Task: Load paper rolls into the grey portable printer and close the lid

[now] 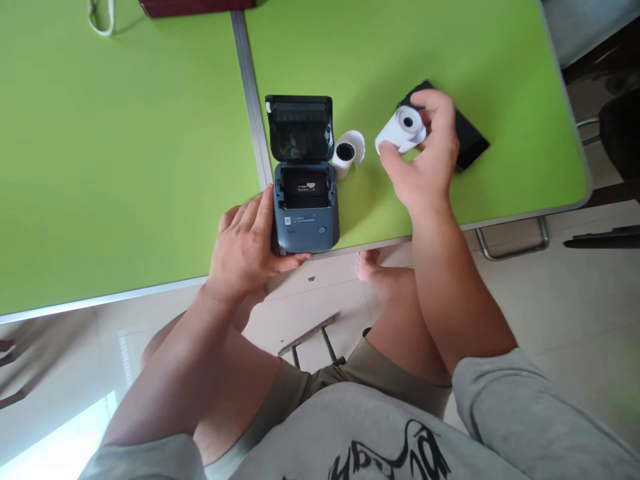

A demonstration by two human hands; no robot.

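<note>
White roll (393, 131) sits pinched in our right hand (431, 163); our left hand (244, 240) spreads against the open-lidded printer (306, 230); a slack pinch could unwind it.

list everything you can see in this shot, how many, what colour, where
printer: 1, dark blue-grey, lid open, near table edge
table roll: 1, white, right of printer
held roll: 1, white, in right fingers
phone-like device: 1, black, partly behind right hand
boxy object: 1, dark red, cut off at top
cord: 1, white, top left
tabletop: 1, green, crossed by a metal seam
bent tube: 1, metallic, below table's right part
floor: 1, pale, below
left hand: 1, bare, against printer's left side and front
right hand: 1, bare, holding held roll
shirt: 1, grey, black lettering, bottom
shorts: 1, olive-brown, bottom
</note>
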